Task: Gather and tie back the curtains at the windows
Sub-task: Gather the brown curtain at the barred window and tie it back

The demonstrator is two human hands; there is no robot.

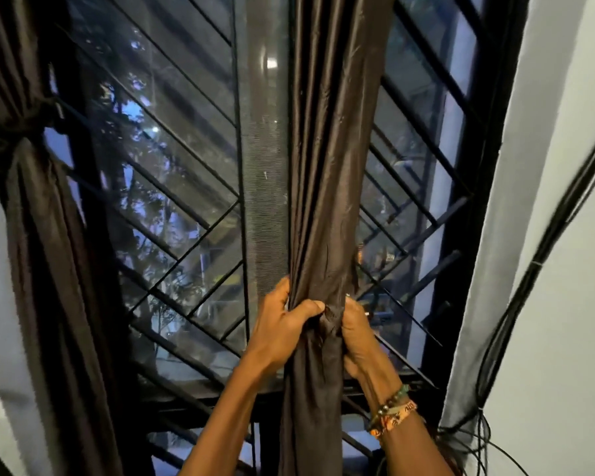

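Note:
A dark brown satin curtain [334, 166] hangs bunched into a narrow column in front of the middle of the window. My left hand [282, 324] grips the bunch from the left, thumb across the front folds. My right hand [356, 333] grips it from the right at the same height, fingers curled into the cloth. A second brown curtain [35, 214] hangs at the far left, cinched by a dark tie [7, 139] round its upper part.
Behind the curtains is a window with a black diagonal metal grille [172, 187] and a grey mesh screen strip [265, 187]. White wall [564, 235] stands on the right, with a bundle of black cables [529, 269] running down it. Beaded bracelets sit on my right wrist.

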